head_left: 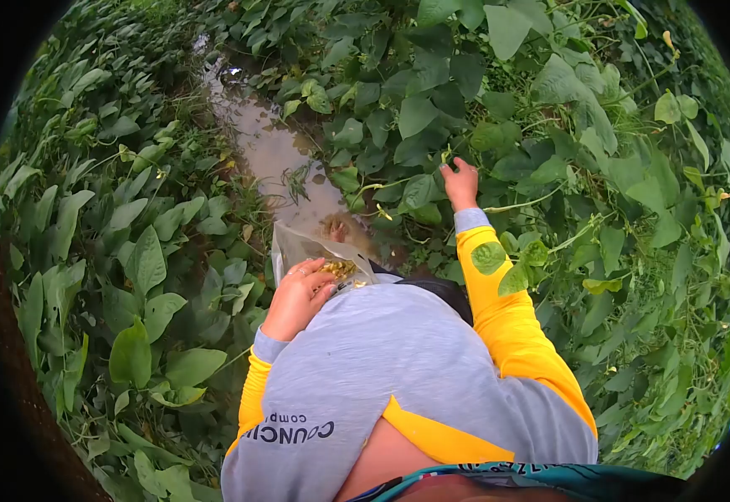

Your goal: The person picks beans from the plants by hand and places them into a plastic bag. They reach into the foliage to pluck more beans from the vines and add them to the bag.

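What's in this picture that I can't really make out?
All in the head view:
Whether the right hand holds anything: too small to tell among the leaves.
The lower part of the bag: hidden behind the left hand and shirt.
The bottom of the puddle: too cloudy to see through.

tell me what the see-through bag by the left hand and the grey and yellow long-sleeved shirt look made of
The whitish, see-through open bag looks like thin plastic, smooth and faintly shiny: its wall is translucent, its rim thin. The grey and yellow long-sleeved shirt seems matte knit cloth, with soft folds and flecked grey; cotton or synthetic, I can't tell.
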`<act>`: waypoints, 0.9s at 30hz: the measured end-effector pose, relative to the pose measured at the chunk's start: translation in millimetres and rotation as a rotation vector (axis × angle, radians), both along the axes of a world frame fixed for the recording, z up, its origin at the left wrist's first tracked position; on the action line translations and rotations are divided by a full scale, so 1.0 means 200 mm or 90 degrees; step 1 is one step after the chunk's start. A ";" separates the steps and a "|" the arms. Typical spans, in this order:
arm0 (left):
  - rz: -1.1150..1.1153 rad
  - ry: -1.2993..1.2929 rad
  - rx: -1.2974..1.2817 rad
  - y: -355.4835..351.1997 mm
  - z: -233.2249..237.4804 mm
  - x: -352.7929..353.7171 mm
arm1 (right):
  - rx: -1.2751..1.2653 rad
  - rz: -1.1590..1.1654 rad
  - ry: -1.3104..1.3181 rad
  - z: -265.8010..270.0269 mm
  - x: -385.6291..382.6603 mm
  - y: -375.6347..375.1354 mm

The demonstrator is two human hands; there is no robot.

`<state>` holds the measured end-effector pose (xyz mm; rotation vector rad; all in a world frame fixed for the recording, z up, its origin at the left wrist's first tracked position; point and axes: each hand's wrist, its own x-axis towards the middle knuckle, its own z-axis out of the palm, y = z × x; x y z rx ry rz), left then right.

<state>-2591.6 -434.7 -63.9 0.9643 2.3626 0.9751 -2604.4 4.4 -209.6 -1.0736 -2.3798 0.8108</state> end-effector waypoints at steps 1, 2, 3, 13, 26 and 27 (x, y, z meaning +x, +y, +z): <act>0.027 -0.024 0.013 -0.02 -0.02 -0.01 | -0.074 0.022 -0.002 -0.03 -0.03 0.05; 0.053 -0.047 0.025 -0.03 -0.02 -0.04 | -0.149 0.042 -0.005 -0.10 -0.05 0.11; 0.067 -0.054 0.018 -0.03 -0.02 -0.07 | -0.224 0.061 -0.008 -0.17 -0.08 0.18; 0.029 -0.123 0.007 0.01 -0.07 -0.53 | -0.895 0.032 0.183 0.13 -0.14 0.30; -0.087 -0.045 -0.002 0.20 -0.06 -1.25 | -1.094 -0.057 0.688 0.07 -0.15 0.21; -0.092 -0.038 0.006 0.21 -0.06 -1.29 | -1.070 -0.077 0.688 0.07 -0.16 0.22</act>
